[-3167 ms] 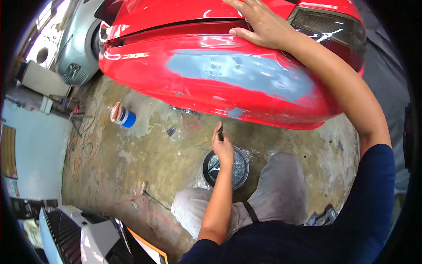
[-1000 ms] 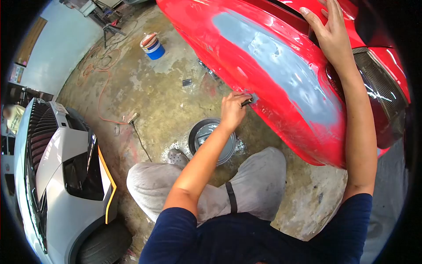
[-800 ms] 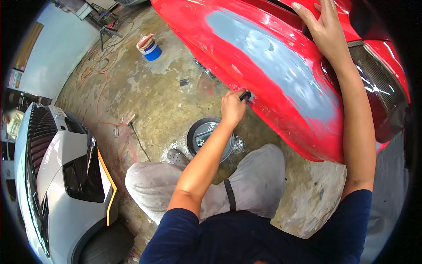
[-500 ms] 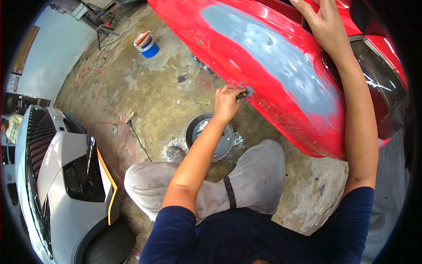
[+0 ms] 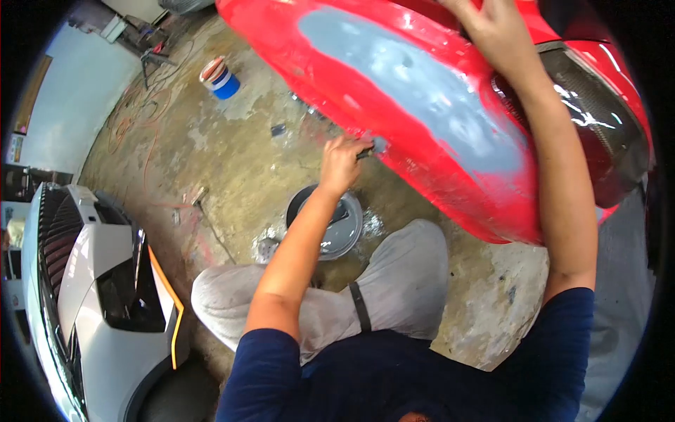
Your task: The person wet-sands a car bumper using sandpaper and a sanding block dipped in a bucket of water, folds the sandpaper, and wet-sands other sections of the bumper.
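Observation:
My left hand point(image 5: 340, 165) is closed around a small dark block point(image 5: 365, 152). The block touches the lower edge of a red car bumper point(image 5: 422, 176), beside a small grey spot point(image 5: 380, 145). Over the bumper's upper part, my right hand point(image 5: 496, 35) lies with thumb and fingers apart, its fingertips cut off by the frame's top. A long grey, wet-looking patch point(image 5: 408, 77) runs along the bumper between my hands. Below my left forearm stands a round basin point(image 5: 359, 224) of greyish water, partly covered by the arm.
A blue and white paint bucket point(image 5: 223, 86) stands on the stained concrete floor point(image 5: 246, 162). An orange hose point(image 5: 149, 151) trails across the left side. At lower left is a white car part point(image 5: 116, 274) with an orange strip. A dark headlight point(image 5: 590, 105) sits right of my right arm.
The whole view has shifted slightly, so the bumper, basin and bucket appear further left. My left hand stays at the bumper's lower edge with the block; my right hand still rests on top.

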Motion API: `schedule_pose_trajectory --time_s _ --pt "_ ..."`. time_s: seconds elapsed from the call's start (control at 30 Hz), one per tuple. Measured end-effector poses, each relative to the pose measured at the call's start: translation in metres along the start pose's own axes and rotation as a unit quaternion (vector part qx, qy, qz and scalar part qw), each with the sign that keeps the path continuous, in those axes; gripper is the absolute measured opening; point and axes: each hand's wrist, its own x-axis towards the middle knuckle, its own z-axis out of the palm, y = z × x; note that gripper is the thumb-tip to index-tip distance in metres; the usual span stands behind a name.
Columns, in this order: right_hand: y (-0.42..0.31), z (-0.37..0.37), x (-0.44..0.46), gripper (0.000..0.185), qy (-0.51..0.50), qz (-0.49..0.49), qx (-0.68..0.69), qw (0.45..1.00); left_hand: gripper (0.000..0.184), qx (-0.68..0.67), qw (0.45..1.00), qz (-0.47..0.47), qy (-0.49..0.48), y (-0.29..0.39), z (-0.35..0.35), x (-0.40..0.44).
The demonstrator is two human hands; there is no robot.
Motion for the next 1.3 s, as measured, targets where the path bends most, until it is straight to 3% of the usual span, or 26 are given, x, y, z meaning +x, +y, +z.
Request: schedule_pose_trajectory --time_s 0.03,0.07,0.13,0.17,0.2,0.27,0.33,0.37,0.4,0.43,0.53,0.57,0.7,0.73,0.8,0.87,0.9,0.93,0.97,1.0,1.03,1.17,1.3 --pt "0.002 0.001 0.002 0.082 0.004 -0.002 0.036 0.999 0.025 0.033 0.999 0.010 -0.011 0.000 -0.003 0.000" --pt "0.013 0.001 0.003 0.082 0.021 -0.055 -0.012 0.998 0.026 0.066 0.997 0.023 -0.020 0.001 -0.003 0.000" --pt "0.013 0.001 0.004 0.082 0.031 -0.062 0.001 0.998 0.025 0.004 0.999 -0.049 -0.018 0.008 0.008 0.001" --pt "0.012 -0.001 0.004 0.084 0.024 -0.048 -0.063 0.997 0.022 -0.070 0.993 -0.100 -0.008 0.009 0.012 -0.001" --pt "0.018 0.006 0.005 0.077 0.045 -0.079 -0.038 0.995 0.020 -0.146 0.979 -0.145 -0.001 0.010 0.013 0.001" --pt "0.025 0.010 0.006 0.087 0.046 -0.092 -0.049 0.993 0.020 -0.293 0.917 -0.266 -0.048 0.031 -0.011 0.012" --pt "0.018 0.005 0.006 0.086 0.025 -0.084 -0.040 0.995 0.022 -0.321 0.916 -0.236 -0.042 0.022 -0.005 0.006" --pt "0.013 0.001 0.005 0.086 0.016 -0.061 -0.023 0.998 0.018 -0.331 0.896 -0.290 -0.066 0.020 -0.005 0.002" --pt "0.009 -0.002 0.003 0.086 0.009 -0.051 -0.019 0.998 0.011 -0.292 0.929 -0.227 0.000 0.012 0.009 -0.005" --pt "0.005 -0.005 0.002 0.086 -0.003 -0.037 -0.020 0.999 0.012 -0.201 0.974 -0.105 -0.005 0.010 0.002 -0.003" --pt "0.001 -0.010 0.000 0.086 -0.016 -0.023 -0.021 0.999 0.015 0.032 0.997 0.044 -0.055 0.000 -0.018 0.005" --pt "0.001 -0.010 -0.001 0.086 -0.021 -0.021 -0.021 0.999 0.016 0.042 0.996 0.071 -0.040 0.004 -0.018 0.008" --pt "0.012 -0.002 0.001 0.085 0.019 -0.073 -0.015 0.997 0.013 -0.094 0.990 -0.071 -0.075 0.005 -0.003 0.011" --pt "0.013 0.000 0.002 0.086 0.022 -0.080 -0.026 0.996 0.016 -0.163 0.973 -0.134 -0.089 0.012 -0.008 0.015" --pt "0.020 0.007 0.003 0.084 0.034 -0.085 -0.034 0.995 0.022 -0.378 0.882 -0.254 -0.120 0.020 -0.019 0.017" --pt "0.016 0.007 0.003 0.080 0.028 -0.072 0.009 0.997 0.029 -0.367 0.864 -0.305 -0.160 0.021 -0.028 0.016" --pt "0.005 0.005 0.003 0.080 0.007 -0.028 0.058 0.998 0.025 -0.324 0.896 -0.268 -0.142 0.024 -0.027 0.012" --pt "0.002 -0.001 0.005 0.085 -0.012 -0.028 -0.013 0.999 0.023 -0.280 0.925 -0.226 -0.125 0.023 -0.024 0.010" --pt "-0.012 -0.002 0.004 0.086 -0.041 0.051 0.149 0.987 0.023 -0.206 0.962 -0.141 -0.108 0.013 -0.020 0.006" --pt "-0.008 -0.002 0.005 0.086 -0.033 0.001 0.034 0.999 0.025 -0.128 0.986 -0.054 -0.089 0.003 -0.014 0.001" --pt "-0.010 0.000 0.004 0.085 -0.033 0.021 0.062 0.997 0.028 -0.046 0.996 0.033 -0.073 -0.007 -0.009 -0.006" --pt "-0.008 0.005 0.002 0.084 -0.016 0.027 0.059 0.998 0.042 -0.007 0.995 -0.014 -0.097 0.008 -0.025 -0.005" --pt "-0.018 0.006 0.000 0.083 -0.017 0.044 0.062 0.997 0.028 -0.244 0.960 -0.124 -0.050 0.012 0.001 -0.002"
